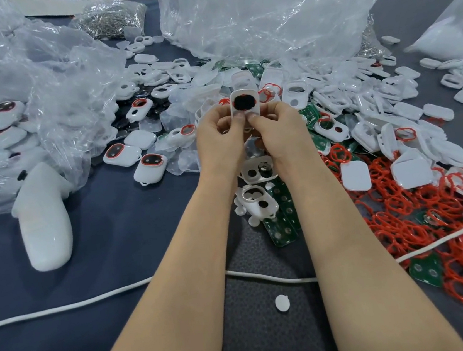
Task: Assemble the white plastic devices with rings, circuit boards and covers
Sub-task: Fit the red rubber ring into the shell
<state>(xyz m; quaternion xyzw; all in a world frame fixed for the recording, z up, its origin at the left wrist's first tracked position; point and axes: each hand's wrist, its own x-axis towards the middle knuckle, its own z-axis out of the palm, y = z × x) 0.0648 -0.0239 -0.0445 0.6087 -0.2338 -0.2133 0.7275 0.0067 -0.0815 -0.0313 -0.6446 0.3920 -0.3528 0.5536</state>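
Uneven thumb pressure could tilt the dark insert in its opening, or let the white shell slip into the loose parts beneath. The left hand and right hand both grip the shell's near end, fingers curled, thumbs pressing side by side. It stands raised mid-table, beyond the circuit boards. Whether a ring is seated, I cannot tell.

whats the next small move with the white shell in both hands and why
Probably press both thumbs to seat the black oval insert flush in the white plastic shell: the left hand and right hand pinch its lower edge, thumbs just below the insert.
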